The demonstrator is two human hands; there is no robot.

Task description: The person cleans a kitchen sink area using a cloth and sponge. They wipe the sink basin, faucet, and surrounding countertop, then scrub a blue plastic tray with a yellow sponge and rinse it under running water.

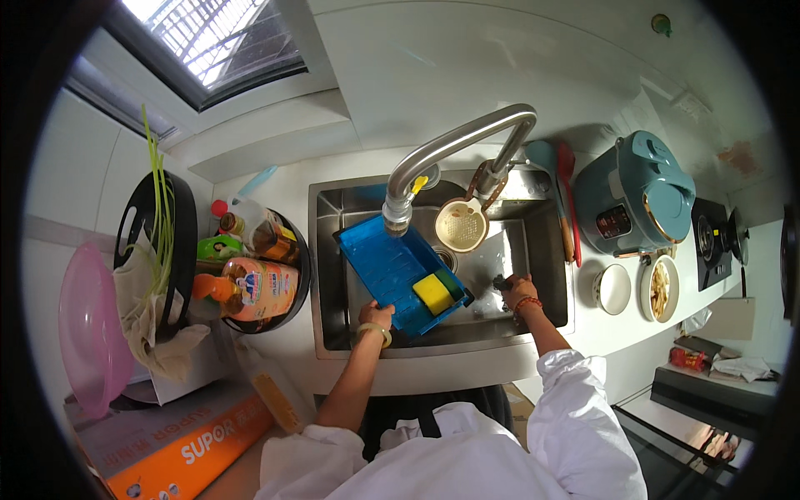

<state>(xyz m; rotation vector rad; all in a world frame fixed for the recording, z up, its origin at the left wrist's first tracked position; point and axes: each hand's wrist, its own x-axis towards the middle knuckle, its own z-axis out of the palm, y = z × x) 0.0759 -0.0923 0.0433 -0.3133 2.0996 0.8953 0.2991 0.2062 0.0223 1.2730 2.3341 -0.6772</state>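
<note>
A blue plastic bin [381, 262] sits tilted in the stainless steel sink [531, 325]. My left hand [377, 314] grips its near left edge. Inside the bin, towards its right end, lies a yellow sponge [433, 295] with a green side. My right hand [520, 290] is low in the sink, right of the bin, with its fingers closed on a small dark object [500, 283] too unclear to name. Above the bin's far part hangs the faucet spout [397, 212]. A cream sink strainer [462, 228] hangs by a brown strap from the faucet base.
Left of the sink, a black tub [304, 275] holds several bottles, among them an orange pump bottle [265, 290]. A blue-green electric kettle-like appliance [631, 194], a red utensil [567, 187], a white bowl [614, 289] and a bowl of food [659, 290] stand on the right.
</note>
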